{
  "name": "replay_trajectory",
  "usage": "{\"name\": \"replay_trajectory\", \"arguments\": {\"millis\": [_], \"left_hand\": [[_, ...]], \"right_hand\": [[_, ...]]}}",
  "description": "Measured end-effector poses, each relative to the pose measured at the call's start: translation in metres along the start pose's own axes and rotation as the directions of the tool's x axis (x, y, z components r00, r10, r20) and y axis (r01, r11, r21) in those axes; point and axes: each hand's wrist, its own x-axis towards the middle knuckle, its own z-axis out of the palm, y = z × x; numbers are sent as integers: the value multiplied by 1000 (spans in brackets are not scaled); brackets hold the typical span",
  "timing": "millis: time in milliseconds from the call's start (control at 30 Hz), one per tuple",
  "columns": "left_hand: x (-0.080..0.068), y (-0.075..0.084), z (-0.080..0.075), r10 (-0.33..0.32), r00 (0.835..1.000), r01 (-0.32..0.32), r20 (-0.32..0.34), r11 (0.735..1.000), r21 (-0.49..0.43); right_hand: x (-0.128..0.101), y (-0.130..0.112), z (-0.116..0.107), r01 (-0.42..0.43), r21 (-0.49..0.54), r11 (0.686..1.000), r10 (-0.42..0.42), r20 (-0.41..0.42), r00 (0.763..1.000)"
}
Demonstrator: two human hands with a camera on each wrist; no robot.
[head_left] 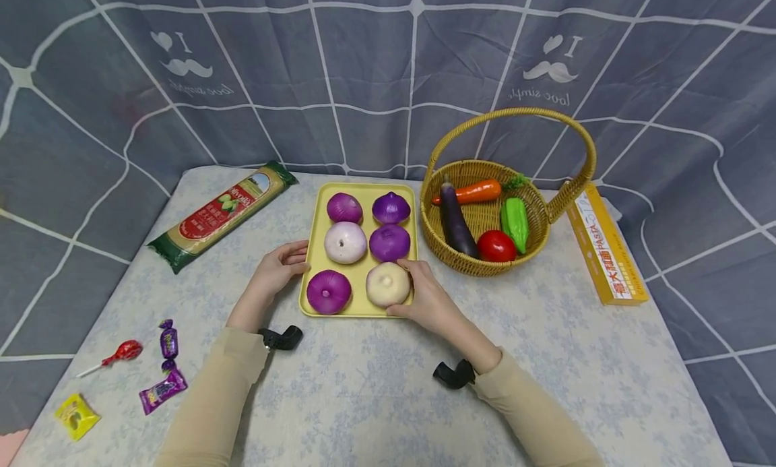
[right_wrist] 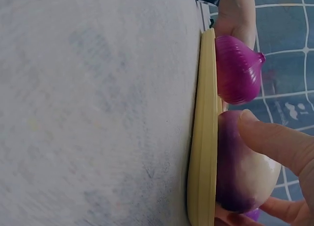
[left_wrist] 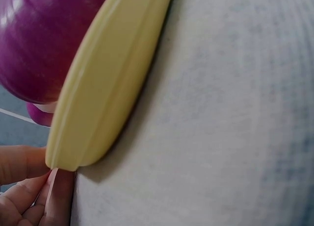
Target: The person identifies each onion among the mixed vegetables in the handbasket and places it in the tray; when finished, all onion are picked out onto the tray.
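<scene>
A yellow tray (head_left: 358, 309) lies on the table and bears several round vegetables. My right hand (head_left: 429, 298) grips a pale turnip (head_left: 388, 284) at the tray's near right corner. In the right wrist view this turnip (right_wrist: 248, 162) is white above and purple below, with the thumb pressed against its side. Loosely extended, the fingers of my left hand (head_left: 276, 273) touch the tray's left rim; the left wrist view shows the fingertips at its corner. Beside the pale turnip sits a purple onion (head_left: 329, 292). Behind them are another whitish turnip (head_left: 345, 242) and more purple onions (head_left: 390, 243).
A wicker basket (head_left: 485, 267) right of the tray holds an eggplant, carrot, green pepper and tomato. A pasta box (head_left: 606, 251) stands farther right, a pasta bag (head_left: 223, 214) at the back left. A lollipop (head_left: 128, 350) and wrapped candies (head_left: 169, 342) lie at the near left.
</scene>
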Motion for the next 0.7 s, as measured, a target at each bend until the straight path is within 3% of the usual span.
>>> {"name": "replay_trajectory", "arguments": {"millis": [367,700], "left_hand": [[0,-3,-3,8,1000,-8,-5,1000,1],[-7,0,-9,35,998,-35,52,999,6]], "right_hand": [[-4,-4,-6,-30,43,999,28,44,999],[-17,-5,-40,-52,245,968,31,91,995]]}}
